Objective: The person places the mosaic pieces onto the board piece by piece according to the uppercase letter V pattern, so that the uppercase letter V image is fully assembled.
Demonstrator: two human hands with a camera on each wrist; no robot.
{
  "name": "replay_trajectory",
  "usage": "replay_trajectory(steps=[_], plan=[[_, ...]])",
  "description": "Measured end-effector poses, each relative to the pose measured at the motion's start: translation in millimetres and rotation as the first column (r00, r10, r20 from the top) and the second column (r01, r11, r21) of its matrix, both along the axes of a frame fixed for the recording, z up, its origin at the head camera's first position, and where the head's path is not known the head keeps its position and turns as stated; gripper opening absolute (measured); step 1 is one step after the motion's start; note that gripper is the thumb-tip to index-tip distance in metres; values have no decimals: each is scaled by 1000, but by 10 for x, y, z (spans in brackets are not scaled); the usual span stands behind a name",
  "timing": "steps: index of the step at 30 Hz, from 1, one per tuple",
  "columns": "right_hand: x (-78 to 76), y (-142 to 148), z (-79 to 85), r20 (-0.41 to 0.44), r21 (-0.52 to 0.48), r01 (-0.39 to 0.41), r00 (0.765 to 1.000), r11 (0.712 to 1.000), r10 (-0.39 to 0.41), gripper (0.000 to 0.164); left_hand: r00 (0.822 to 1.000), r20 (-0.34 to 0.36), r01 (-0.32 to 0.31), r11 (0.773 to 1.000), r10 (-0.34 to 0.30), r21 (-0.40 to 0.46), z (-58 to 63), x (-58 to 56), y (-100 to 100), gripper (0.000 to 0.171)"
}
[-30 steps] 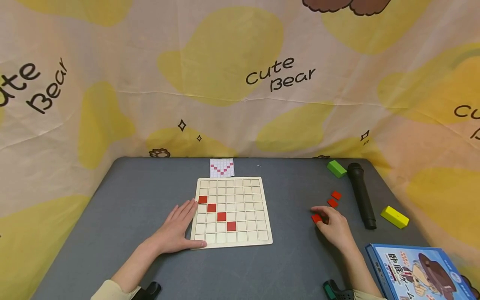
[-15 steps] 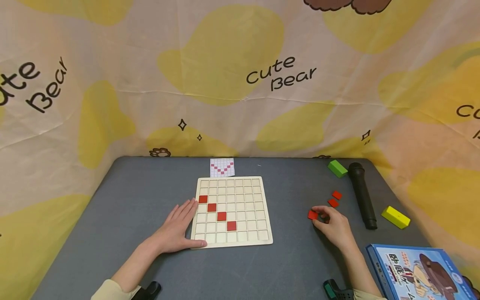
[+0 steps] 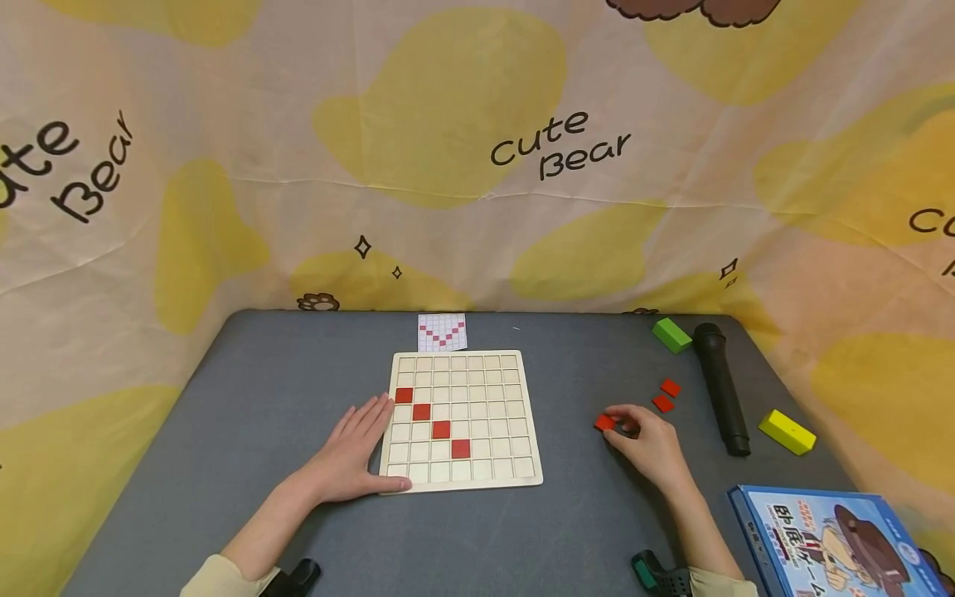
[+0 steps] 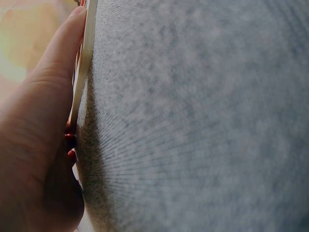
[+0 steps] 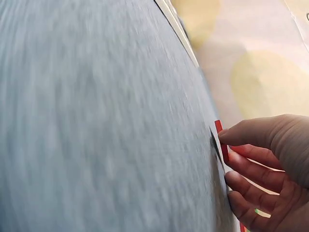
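A cream grid board (image 3: 531, 464) lies flat on the grey table, with several red square tiles (image 3: 441, 429) stepping down diagonally across its cells. My left hand (image 3: 351, 460) rests along the board's left edge, fingers straight and thumb over the near left corner. Right of the board, my right hand (image 3: 649, 444) pinches a red square tile (image 3: 603, 422) between thumb and fingers. The right wrist view shows that tile (image 5: 221, 140) edge-on, close over the table surface. Two loose red tiles (image 3: 663, 404) lie on the table beyond the right hand.
A small pattern card (image 3: 442, 333) with a pink V of squares lies behind the board. To the right are a green block (image 3: 671, 336), a black microphone (image 3: 719, 390), a yellow block (image 3: 787, 432) and a blue illustrated box (image 3: 836, 539). A printed cloth (image 3: 448, 166) hangs behind the table.
My right hand has moved left, carrying the pinched red tile away from the two loose tiles toward the board. My left hand has stayed at the board's edge.
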State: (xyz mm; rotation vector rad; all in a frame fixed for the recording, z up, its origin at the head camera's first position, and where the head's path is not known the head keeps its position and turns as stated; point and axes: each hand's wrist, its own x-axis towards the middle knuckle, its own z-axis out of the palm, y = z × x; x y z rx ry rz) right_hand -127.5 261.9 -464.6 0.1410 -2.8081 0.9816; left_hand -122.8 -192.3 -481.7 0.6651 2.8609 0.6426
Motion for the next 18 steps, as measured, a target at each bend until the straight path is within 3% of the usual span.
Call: replay_trajectory(steps=[10, 18], plan=[[-122, -331, -17, -60, -37, -45, 997, 998, 43, 27, 1000, -3, -2, 1000, 2, -5, 8, 5, 0, 123], [-183, -665, 37, -7, -108, -88, 996, 990, 88, 27, 1000, -10, -4, 1000, 4, -4, 17, 4, 4, 122]])
